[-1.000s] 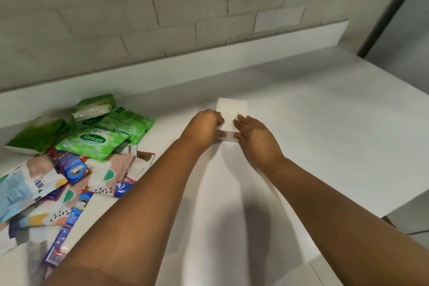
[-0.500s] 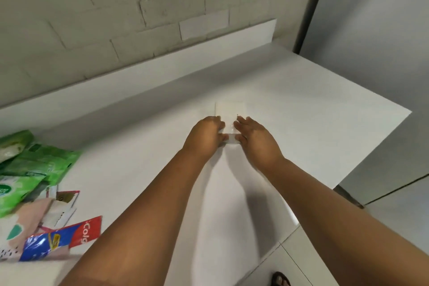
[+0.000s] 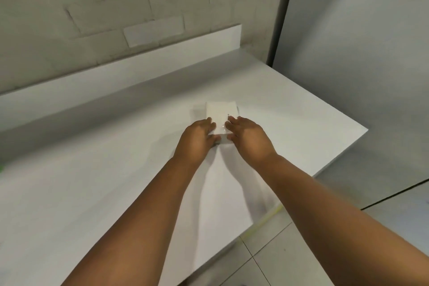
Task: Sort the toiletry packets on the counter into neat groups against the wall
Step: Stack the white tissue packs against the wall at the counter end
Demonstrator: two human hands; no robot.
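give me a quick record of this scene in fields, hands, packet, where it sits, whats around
left hand: left hand holds the near left edge of the white packet
right hand: right hand holds its near right edge
packet: white, flat, rectangular, small dark print near its right edge
position: on the white counter, short of the backsplash
surroundings: grey brick wall; tiled floor lower right
other packets: only a green sliver at the left frame edge

a home bathroom or kitchen corner, by the look of it. a plain white counter (image 3: 290, 109) with a low upstand (image 3: 139, 62) runs along a painted brick wall (image 3: 92, 7), with pale floor tiles (image 3: 301, 251) below its edge.
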